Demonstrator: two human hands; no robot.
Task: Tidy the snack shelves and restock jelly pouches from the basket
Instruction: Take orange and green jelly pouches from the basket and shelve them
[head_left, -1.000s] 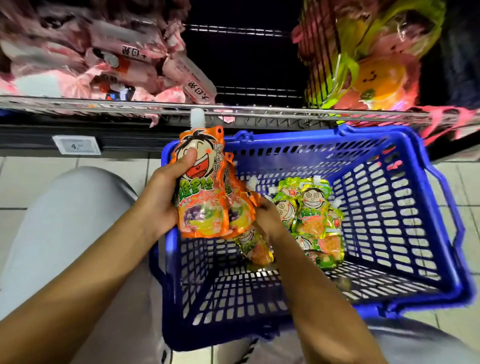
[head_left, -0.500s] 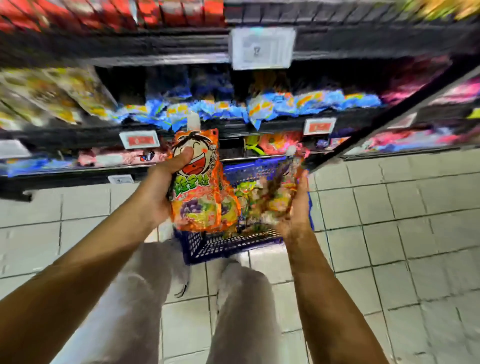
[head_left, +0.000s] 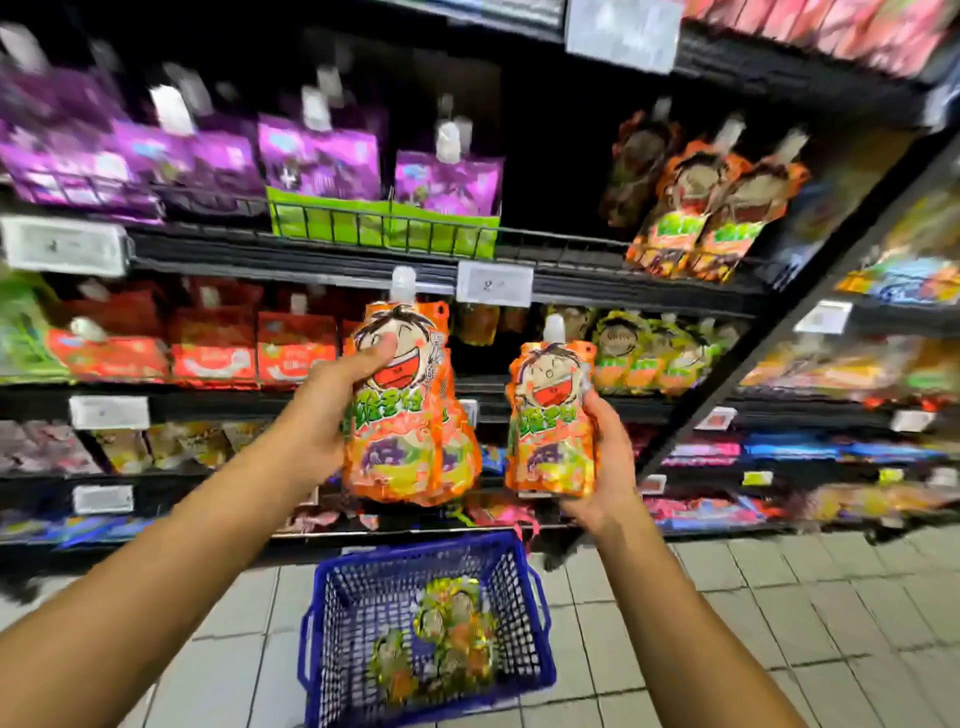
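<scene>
I stand in front of the snack shelves (head_left: 322, 254). My left hand (head_left: 332, 415) holds a small bunch of orange jelly pouches (head_left: 410, 410), with my thumb pressed on the laughing face on the front one. I cannot tell how many are in the bunch. My right hand (head_left: 605, 457) holds one more orange pouch (head_left: 553, 415) from behind, standing up with its white cap on top. The two hands are near each other but not touching.

Down on the tiled floor (head_left: 779, 623) sits the blue basket (head_left: 519, 587). Inside it lie a few green and yellow jelly pouches (head_left: 441, 644) in a loose pile.

High up on the right, more orange pouches on the shelf (head_left: 711, 208) stand in a row. They look like the ones I hold. To the left of them stand purple pouches (head_left: 322, 156) behind a wire rail. One shelf lower there are red packs (head_left: 249, 353) and some green-yellow pouches on the shelf (head_left: 649, 353). The shelves look blurry.
</scene>
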